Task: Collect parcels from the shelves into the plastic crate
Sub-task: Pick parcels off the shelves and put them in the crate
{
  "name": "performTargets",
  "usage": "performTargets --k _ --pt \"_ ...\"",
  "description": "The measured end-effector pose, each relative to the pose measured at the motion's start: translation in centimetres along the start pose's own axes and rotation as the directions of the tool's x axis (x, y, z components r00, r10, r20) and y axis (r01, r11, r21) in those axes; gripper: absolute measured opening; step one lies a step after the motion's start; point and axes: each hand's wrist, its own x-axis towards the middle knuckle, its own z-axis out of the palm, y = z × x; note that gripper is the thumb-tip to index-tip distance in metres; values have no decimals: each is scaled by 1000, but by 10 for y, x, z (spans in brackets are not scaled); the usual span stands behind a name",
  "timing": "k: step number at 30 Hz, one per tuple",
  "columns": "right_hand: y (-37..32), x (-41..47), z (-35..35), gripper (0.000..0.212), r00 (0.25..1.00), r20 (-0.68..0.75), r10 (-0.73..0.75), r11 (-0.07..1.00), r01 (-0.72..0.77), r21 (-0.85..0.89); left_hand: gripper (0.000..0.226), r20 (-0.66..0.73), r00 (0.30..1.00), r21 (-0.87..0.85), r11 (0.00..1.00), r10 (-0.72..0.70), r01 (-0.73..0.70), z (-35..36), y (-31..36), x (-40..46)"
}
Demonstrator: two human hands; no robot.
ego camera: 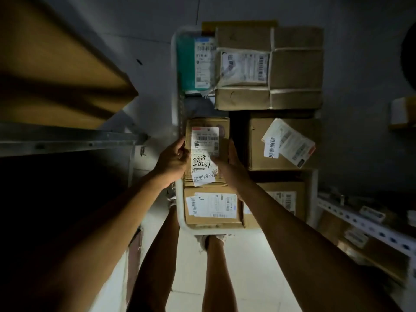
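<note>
Two hands hold one small cardboard parcel (208,149) over the white plastic crate (180,212), which sits on the pale floor. Left hand (173,159) grips the parcel's left edge, fingers curled round it with the thumb on the label side. Right hand (229,161) grips the right edge, fingers wrapped behind, thumb lying across the white shipping label (204,152) (handwritten digits visible, partly legible). The held parcel is above the crate's left half, over another labelled box (212,207) at the crate's near-left corner; whether the two touch cannot be told. Inside the crate beyond it: a brown box with a skewed label (283,143) to the right, a large taped box (269,68) at the far end, and a teal package (191,64) in the far-left corner. Metal shelving (67,138) stands left of the crate, perforated shelving with parcels (364,221) to its right. Lighting is dim.
</note>
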Motion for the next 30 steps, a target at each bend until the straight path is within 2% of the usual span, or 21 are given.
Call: performTargets --k 2,7,9,12,15,18,21,25,27,30 --pt "-4 0 5 88 1000 5 28 999 -28 -45 51 -105 994 143 989 42 -26 3 -2 0" --pt "-13 -9 7 90 999 9 53 993 -52 -105 61 -111 993 127 991 -36 51 -1 -2 -4" --pt "-16 -14 8 88 998 7 61 988 -59 -141 67 -80 996 113 992 -40 49 -3 5 -12" --pt "-21 -26 11 73 999 -34 37 993 -40 -108 70 -6 998 104 993 -61 61 -8 15 -28" --pt "-29 -50 11 62 998 -33 50 994 -53 -93 62 46 999 194 981 2 -11 -15 27 -44" --pt "-45 -84 7 51 988 -55 146 983 -151 -103 52 122 992 254 965 33 -64 -19 51 -74" --pt "-68 -132 1 43 985 -95 142 975 -156 -158 40 220 968 320 928 123 -191 -23 96 -110" --pt "-100 -228 -10 37 965 -245 91 957 -153 -247 38 371 904 546 737 214 -399 -28 179 -181" --pt "-108 -277 -14 39 936 -329 127 924 -232 -305 32 448 861 619 612 240 -492 -25 212 -221" --pt "-101 -348 -21 44 888 -442 130 888 -303 -347 28 610 757 696 300 233 -653 -9 240 -283"
